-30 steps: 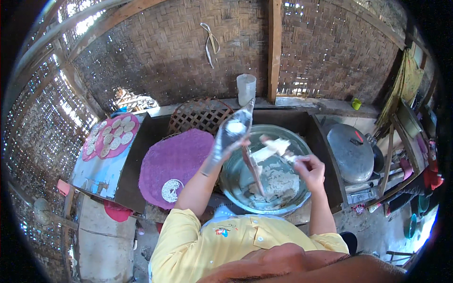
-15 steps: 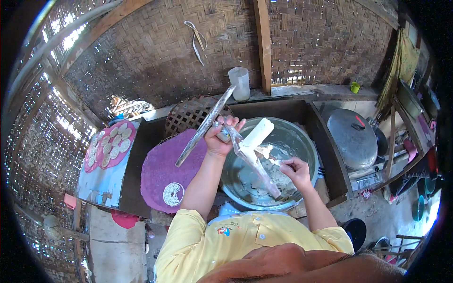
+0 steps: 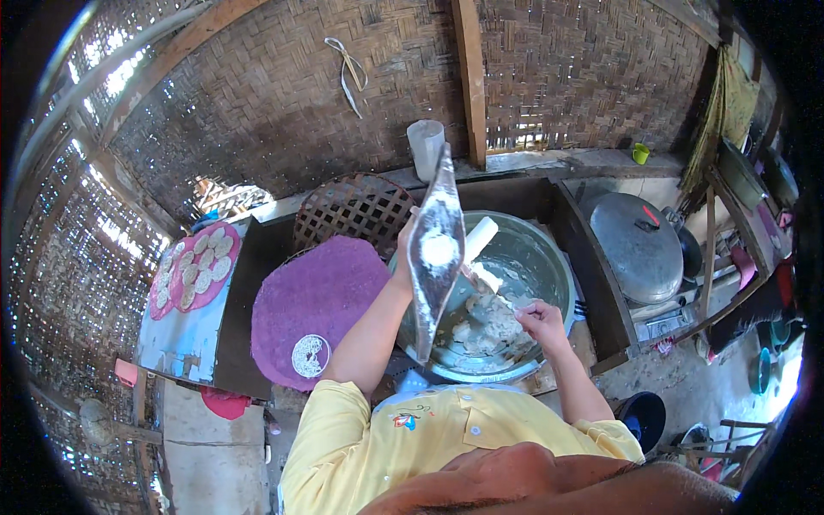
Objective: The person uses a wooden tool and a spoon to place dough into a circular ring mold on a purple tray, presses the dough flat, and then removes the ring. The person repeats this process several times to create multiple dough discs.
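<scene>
My left hand (image 3: 406,253) grips a wooden press, its fingers mostly hidden behind the tool. The press's long diamond-shaped crosspiece (image 3: 441,210) stands nearly upright over the basin's left side, with a round white patch (image 3: 439,250) at its middle. Behind it juts a white-coated cylinder (image 3: 481,236), and a clump of pale dough (image 3: 484,279) sits just below that. My right hand (image 3: 542,322) is pinched closed over the basin's right side; what lies between its fingertips is too small to make out. A lump of wet dough (image 3: 493,326) rests in the large metal basin (image 3: 560,257).
Left of the basin lies a purple mat (image 3: 300,283) bearing a round white lacy disc (image 3: 310,355). A woven basket (image 3: 356,210) leans behind it. Farther left, several discs sit on pink mats (image 3: 225,266). A lidded pot (image 3: 635,245) stands right; a cloudy container (image 3: 426,148) stands behind.
My left hand has turned the press, so its crosspiece now faces me and stands more upright. My right hand has shifted slightly lower, away from the dough clump by the press.
</scene>
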Demonstrator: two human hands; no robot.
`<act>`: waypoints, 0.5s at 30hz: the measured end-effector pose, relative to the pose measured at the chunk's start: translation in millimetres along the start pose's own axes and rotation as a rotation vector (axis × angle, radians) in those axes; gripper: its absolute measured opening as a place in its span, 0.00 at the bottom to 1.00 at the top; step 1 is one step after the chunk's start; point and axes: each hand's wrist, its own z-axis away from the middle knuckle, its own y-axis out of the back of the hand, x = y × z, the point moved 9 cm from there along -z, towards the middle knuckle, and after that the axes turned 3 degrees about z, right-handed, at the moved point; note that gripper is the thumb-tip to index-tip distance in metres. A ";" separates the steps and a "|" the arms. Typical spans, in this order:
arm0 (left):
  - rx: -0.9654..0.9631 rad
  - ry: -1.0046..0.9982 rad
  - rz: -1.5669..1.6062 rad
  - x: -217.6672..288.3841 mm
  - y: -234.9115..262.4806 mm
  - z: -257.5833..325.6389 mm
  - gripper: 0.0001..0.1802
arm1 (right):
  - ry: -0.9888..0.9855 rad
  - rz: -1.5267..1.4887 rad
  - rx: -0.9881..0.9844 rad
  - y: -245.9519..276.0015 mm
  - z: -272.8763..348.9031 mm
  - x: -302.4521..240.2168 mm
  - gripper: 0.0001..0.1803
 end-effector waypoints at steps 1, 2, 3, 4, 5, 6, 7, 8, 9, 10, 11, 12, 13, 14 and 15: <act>0.067 -0.011 -0.112 -1.5 10.0 -0.3 0.14 | -0.010 -0.001 0.003 -0.5 1.3 0.0 0.09; 0.124 -0.043 -0.232 6.1 3.1 1.1 0.13 | -0.012 0.004 0.002 1.8 3.2 -3.3 0.09; 0.099 -0.146 -0.352 15.9 -10.8 7.3 0.12 | -0.048 -0.032 -0.035 1.6 5.7 -5.3 0.09; 0.040 -0.326 -0.763 28.5 -17.0 11.3 0.12 | -0.084 -0.066 -0.073 0.3 7.3 -4.8 0.09; 0.066 -0.322 -0.757 35.0 -14.6 14.2 0.12 | -0.084 -0.061 -0.084 2.4 6.4 -3.7 0.09; 0.092 -0.316 -0.748 40.2 -13.3 17.4 0.11 | 0.037 0.080 0.017 17.2 3.9 -11.8 0.10; 0.192 -0.131 -0.311 32.2 3.1 18.8 0.11 | 0.160 0.219 0.117 29.7 3.7 -21.8 0.11; 0.136 -0.185 -0.179 46.4 1.1 25.8 0.11 | 0.236 0.530 0.202 39.3 12.6 -43.3 0.10; 0.075 -0.233 -0.047 61.3 -1.9 34.1 0.12 | 0.066 0.871 0.164 40.0 19.1 -57.4 0.12; 0.136 -0.368 -0.471 85.7 -4.0 51.4 0.13 | 0.178 1.017 0.148 36.4 19.2 -60.5 0.13; 0.203 -0.489 -0.896 106.3 -9.2 70.7 0.16 | 0.297 1.163 0.133 31.9 20.3 -62.8 0.15; 0.177 -0.373 -0.454 108.6 15.9 75.3 0.21 | 0.326 1.166 0.111 20.7 17.4 -69.2 0.15; -0.102 -0.686 -0.599 131.0 -5.3 87.0 0.21 | 0.392 0.825 -0.007 0.7 16.1 -79.3 0.20; -0.140 -0.653 -0.411 133.3 -20.6 91.7 0.21 | 0.425 0.489 -0.112 -14.8 14.7 -88.7 0.24; -0.170 -0.623 -0.229 137.2 -46.4 102.4 0.20 | 0.345 0.166 -0.334 -44.5 16.2 -91.4 0.31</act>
